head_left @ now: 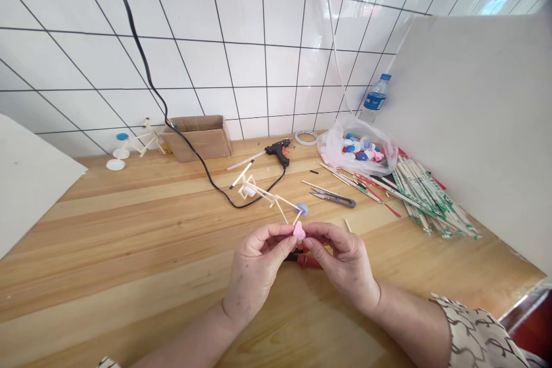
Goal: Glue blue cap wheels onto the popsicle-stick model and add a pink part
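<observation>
Between the fingertips of both hands is a small pink piece [299, 231], perhaps a cap, its exact kind unclear. My left hand [259, 264] pinches it from the left, and my right hand [345, 261] from the right. Just beyond my fingers stands a small stick model [263, 192] made of thin wooden sticks, with a blue bottle cap [302, 209] at its near end. Red-handled pliers or a similar tool [308, 261] lie partly hidden under my hands. Thread snips [334, 196] rest to the right of the model.
A black glue gun [279, 151] with its cord lies behind the model. Further back are a cardboard box [200, 141], a tape roll [306, 137] and a plastic bag of bottle caps [330, 152]. Wrapped chopsticks [431, 198] and a water bottle [376, 95] are on the right, beside a white panel [478, 126].
</observation>
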Available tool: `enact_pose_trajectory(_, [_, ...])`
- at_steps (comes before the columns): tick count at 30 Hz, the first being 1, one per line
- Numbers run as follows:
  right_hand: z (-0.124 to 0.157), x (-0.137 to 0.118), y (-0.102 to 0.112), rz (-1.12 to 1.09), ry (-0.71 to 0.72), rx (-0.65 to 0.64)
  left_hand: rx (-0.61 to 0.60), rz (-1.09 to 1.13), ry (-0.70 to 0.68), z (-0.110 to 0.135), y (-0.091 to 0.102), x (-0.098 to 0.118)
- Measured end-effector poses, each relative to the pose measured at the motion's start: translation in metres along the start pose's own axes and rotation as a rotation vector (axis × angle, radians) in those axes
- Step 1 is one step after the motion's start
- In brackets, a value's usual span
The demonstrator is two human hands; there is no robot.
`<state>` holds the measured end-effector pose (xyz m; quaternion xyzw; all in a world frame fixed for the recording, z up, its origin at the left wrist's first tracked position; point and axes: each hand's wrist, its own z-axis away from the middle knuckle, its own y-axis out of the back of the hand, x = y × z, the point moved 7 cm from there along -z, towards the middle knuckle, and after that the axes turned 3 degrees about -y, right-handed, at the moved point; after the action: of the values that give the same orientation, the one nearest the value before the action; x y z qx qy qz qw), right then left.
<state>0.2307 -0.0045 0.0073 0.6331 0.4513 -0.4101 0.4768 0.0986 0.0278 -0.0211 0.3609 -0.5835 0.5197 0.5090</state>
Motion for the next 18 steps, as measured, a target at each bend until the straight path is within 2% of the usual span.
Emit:
enact_pose_trajectory(6, [0.001, -0.009, 0.001, 0.093, 0.106, 0.031, 0.017, -0.02, -0.038, 0.002, -0.002, 0.007])
enact_pose_trajectory(11, [0.002, -0.013, 0.002, 0.095, 0.139, 0.055, 0.012, -0.041, -0.095, 0.004, -0.003, 0.013])
enact_pose_trajectory(15, [0.001, -0.008, 0.002, 0.036, 0.065, 0.036, 0.004, -0.034, -0.097, 0.004, -0.004, 0.012])
enact_pose_trajectory(18, [0.002, 0.002, 0.001, -0.069, -0.073, 0.008, -0.029, 0.009, -0.076, 0.002, -0.006, 0.009])
